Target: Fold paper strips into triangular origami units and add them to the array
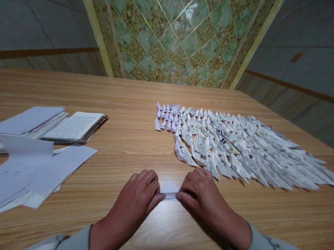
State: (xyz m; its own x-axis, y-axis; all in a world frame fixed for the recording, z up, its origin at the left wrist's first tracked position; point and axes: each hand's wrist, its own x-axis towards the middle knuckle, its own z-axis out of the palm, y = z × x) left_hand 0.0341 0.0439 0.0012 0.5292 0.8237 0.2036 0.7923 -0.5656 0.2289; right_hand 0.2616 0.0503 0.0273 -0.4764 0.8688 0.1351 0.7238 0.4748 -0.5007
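Observation:
A small white sheet of paper [169, 187], folded to a triangular peak with a strip along its lower edge, lies between my hands near the front of the table. My left hand [142, 192] pinches its left end, thumb along the strip. On the opposite end, my right hand [195, 190] is closed with thumb and fingers together. The outer ends of the paper are hidden under my fingers. Just beyond my right hand stand rows of folded paper boats [219, 142], many made of printed paper, with a group of plain pale lilac ones [167, 117] at the left end.
Loose white sheets [61, 168] lie on the left of the wooden table [127, 138]. Behind them are a stack of paper [30, 119] and an open-faced printed booklet [76, 126]. A green diamond-tiled panel [174, 36] rises past the table's far edge.

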